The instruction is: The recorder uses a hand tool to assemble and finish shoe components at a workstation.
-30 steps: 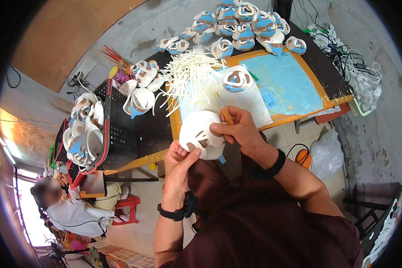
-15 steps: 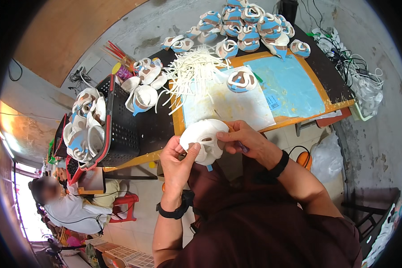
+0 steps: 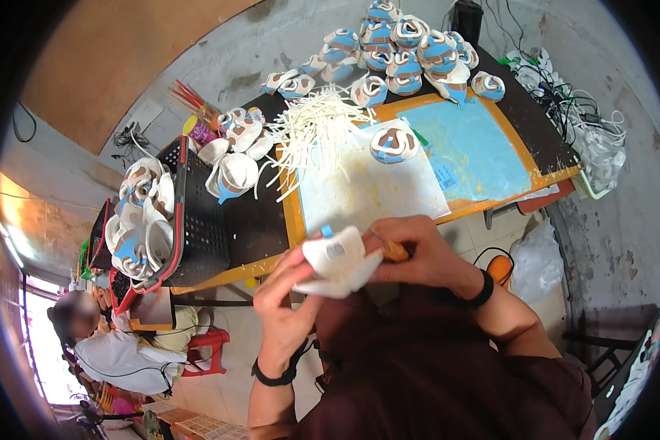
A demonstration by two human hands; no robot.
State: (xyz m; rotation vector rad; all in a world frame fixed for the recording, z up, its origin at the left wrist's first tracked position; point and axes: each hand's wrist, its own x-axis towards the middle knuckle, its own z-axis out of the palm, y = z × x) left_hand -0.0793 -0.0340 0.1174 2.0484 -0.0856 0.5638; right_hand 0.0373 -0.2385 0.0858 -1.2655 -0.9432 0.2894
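White shoe upper [image 3: 339, 251] and orange-brown handled tool [image 3: 395, 251], in hand

Item: the shoe upper, one, held off the table [image 3: 231, 270], before its near edge and above my lap; folded, a grey printed patch facing up, a blue tab at its far left.

Left hand [image 3: 284, 287]: fingers and thumb closed on the left side of the upper. Black band at the wrist.

Right hand [image 3: 427, 251]: closed around the tool, beside the upper's right end; whether my fingers also pinch that end, I cannot tell.

On the table, near to far: white sheet [image 3: 370, 192], stained yellow, one small blue, brown and white shoe [image 3: 394, 143] on it; blue sheet [image 3: 480, 150], to the right; heap of white laces [image 3: 317, 130], to the left; stacked shoes [image 3: 405, 60], blue, brown and white, at the far side.

At left: black basket [image 3: 204, 229], red-rimmed, filled with more uppers [image 3: 133, 238].

On the floor, right: clear plastic bag [image 3: 537, 255], one.

At far left: a co-worker in white [image 3: 125, 353], seated on a red stool [image 3: 213, 350].
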